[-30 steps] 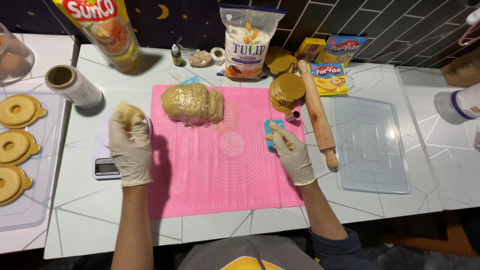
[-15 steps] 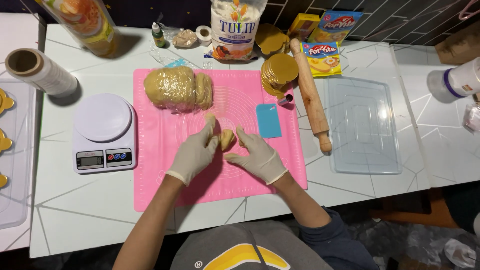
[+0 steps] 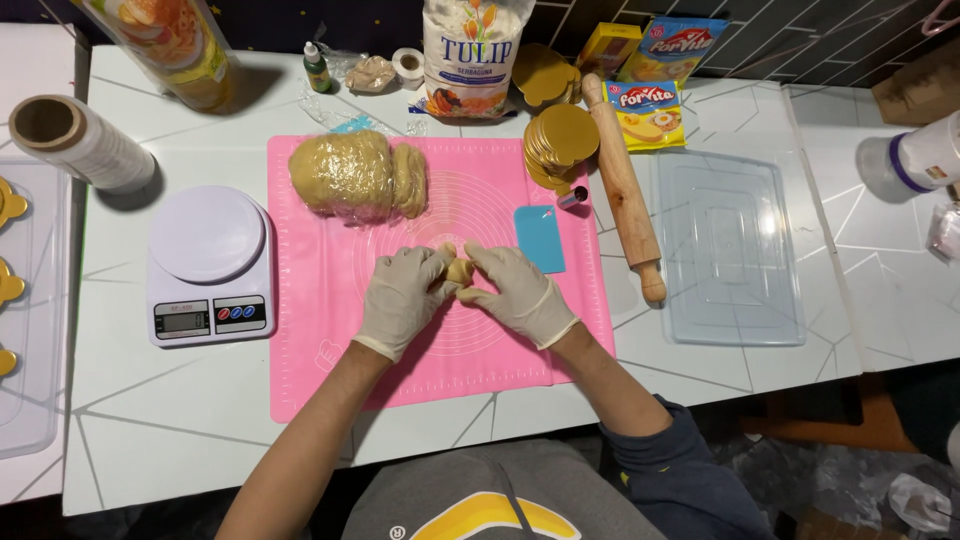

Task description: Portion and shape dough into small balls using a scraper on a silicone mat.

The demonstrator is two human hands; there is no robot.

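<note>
Pinching a small tan dough piece (image 3: pixel 459 270) between your gloved left hand (image 3: pixel 402 295) and right hand (image 3: pixel 518 292), both grips clenched on it, above the pink silicone mat (image 3: pixel 330 330); the large wrapped dough block (image 3: pixel 355 177) remains unportioned.

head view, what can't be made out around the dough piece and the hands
- Dough piece: mostly covered by left hand and right hand; shape unclear.
- Scale display: too small to read.
- Tray: cut off by left edge.
- Dough block: wrap blurs its surface.

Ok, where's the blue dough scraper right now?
In the head view, the blue dough scraper lies on the pink mat, just above the right hand and left of the rolling pin.
</note>
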